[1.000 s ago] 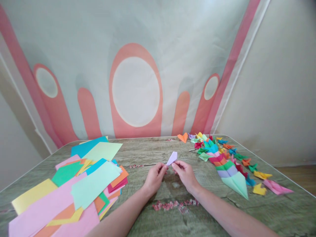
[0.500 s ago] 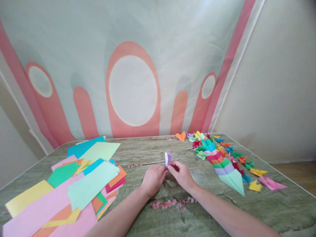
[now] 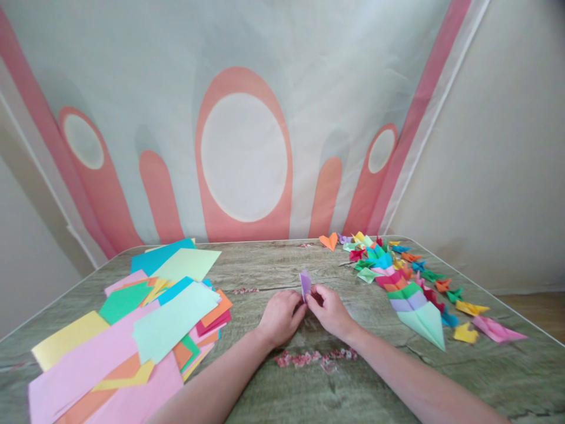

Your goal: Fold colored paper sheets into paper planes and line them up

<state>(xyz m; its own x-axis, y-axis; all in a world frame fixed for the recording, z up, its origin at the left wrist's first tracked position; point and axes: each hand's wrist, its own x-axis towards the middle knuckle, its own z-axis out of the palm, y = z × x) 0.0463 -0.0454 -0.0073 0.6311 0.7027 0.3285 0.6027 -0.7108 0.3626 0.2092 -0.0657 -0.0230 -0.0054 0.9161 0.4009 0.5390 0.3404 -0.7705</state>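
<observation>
1. Fingers of the left hand and right hand pinch the lower end of a small, creased purple paper, upright between them.
2. Beneath lies a wood-grained surface with pink floral bits.
3. Flat, smooth-looking coloured sheets overlap at left.
4. Pointed, folded paper shapes cluster at right, near an orange heart.

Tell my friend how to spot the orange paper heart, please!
Find the wood-patterned table and look along its far edge, a bit right of the middle. At the left end of the colourful folded papers lies the orange heart, its point toward you. It's the one shaped like a heart, and the small folded paper right beside it is purple.
</observation>
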